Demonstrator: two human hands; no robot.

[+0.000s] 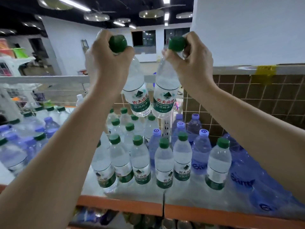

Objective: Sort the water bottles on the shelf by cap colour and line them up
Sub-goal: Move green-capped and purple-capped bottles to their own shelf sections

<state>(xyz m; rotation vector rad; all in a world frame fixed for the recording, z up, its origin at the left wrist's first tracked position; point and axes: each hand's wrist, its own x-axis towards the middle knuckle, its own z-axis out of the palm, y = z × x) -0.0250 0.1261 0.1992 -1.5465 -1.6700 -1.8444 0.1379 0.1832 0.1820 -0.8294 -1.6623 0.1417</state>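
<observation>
A brown tiled wall [244, 95] stands far right, yellow tape [264, 73] stuck on the white ledge [234, 70] above it. Ceiling lights [74, 4] glow overhead.

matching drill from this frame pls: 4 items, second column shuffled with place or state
Items
1. Left hand
2. Right hand
3. Clear plastic bottle with a green cap and green label at the front right of the shelf
4. Blue-tinted plastic bottle with a pale purple cap

Place or state
A. Stands just left of the front-right green-capped bottle
B. Grips the left raised green-capped bottle near its cap
C. Stands on the white shelf with an orange front edge, nearest the right forearm
D. Grips the right raised green-capped bottle by its neck

Pairs: 1-B, 2-D, 3-C, 4-A
</observation>
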